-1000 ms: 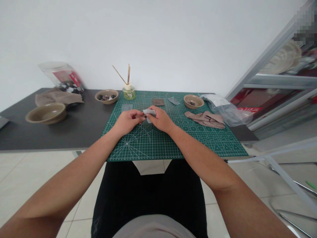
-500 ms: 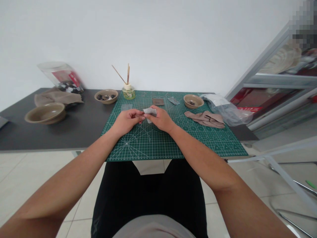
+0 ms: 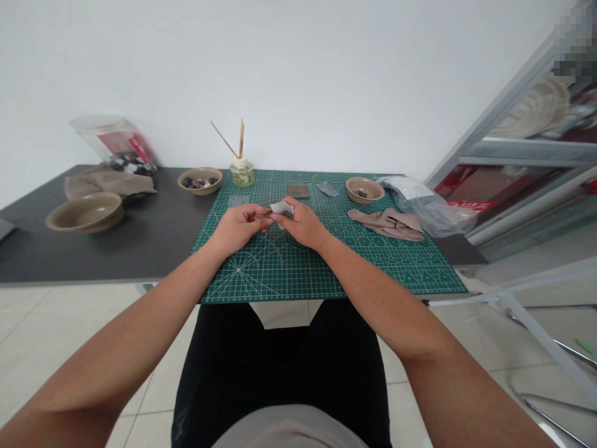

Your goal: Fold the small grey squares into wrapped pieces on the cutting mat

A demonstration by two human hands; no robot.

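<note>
A small grey sheet (image 3: 282,209), curled, is at the centre of the frame, pinched between the thumb and fingers of the right hand (image 3: 304,224). The left hand (image 3: 237,228), left of centre, has thumb and fingertips drawn together beside the sheet; whether they grip anything is hidden. Both hands are above a green gridded cutting mat (image 3: 289,274). Beyond them, above centre, lie a flat brown square (image 3: 297,191) and a crumpled clear wrapper (image 3: 328,189). Right of centre, a tan bowl (image 3: 365,182) holds a few dark pieces, with a wrinkled pinkish-brown cloth (image 3: 389,224) just below it. Upper left of centre stands a reed diffuser (image 3: 242,174), near a bowl of dark and pale stones (image 3: 199,191).
</note>
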